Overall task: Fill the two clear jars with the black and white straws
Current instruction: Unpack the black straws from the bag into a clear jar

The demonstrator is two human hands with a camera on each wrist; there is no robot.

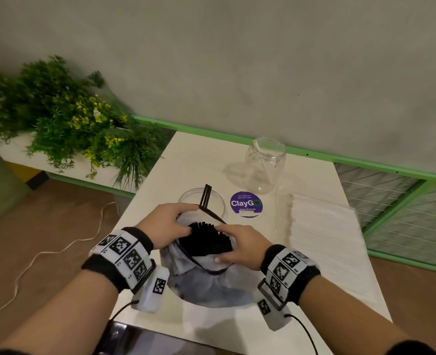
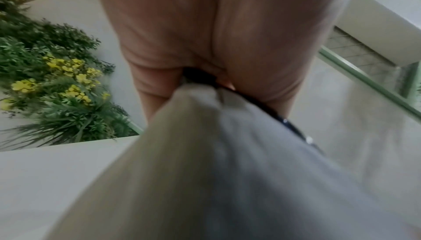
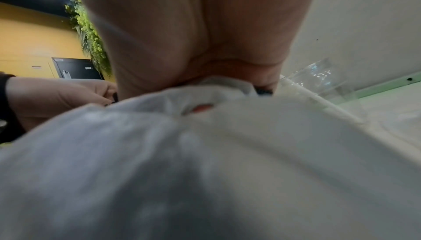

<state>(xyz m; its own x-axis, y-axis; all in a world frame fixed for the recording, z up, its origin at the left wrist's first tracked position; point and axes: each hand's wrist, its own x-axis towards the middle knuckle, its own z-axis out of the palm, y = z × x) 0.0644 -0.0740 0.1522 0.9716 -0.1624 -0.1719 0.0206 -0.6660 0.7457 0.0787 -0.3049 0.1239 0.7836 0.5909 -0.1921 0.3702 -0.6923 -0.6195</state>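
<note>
A clear plastic bag (image 1: 206, 285) full of black straws (image 1: 209, 239) stands on the white table (image 1: 186, 155) in front of me. My left hand (image 1: 170, 224) pinches the bag's left rim, and my right hand (image 1: 237, 249) pinches its right rim, holding the mouth open. Behind the bag stands a clear jar (image 1: 211, 201) with a few black straws (image 1: 206, 196) leaning in it. A second clear jar (image 1: 265, 165) farther back holds one white straw (image 1: 261, 160). Both wrist views show mostly palm and blurred bag plastic (image 2: 216, 171) (image 3: 205, 153).
A wide pile of white straws (image 1: 324, 237) lies on the table's right side. A purple round ClayGo sticker (image 1: 246, 203) sits between the jars. Green plants with yellow flowers (image 1: 65, 119) fill a planter at left. A green-framed mesh rail (image 1: 396, 201) runs behind the table.
</note>
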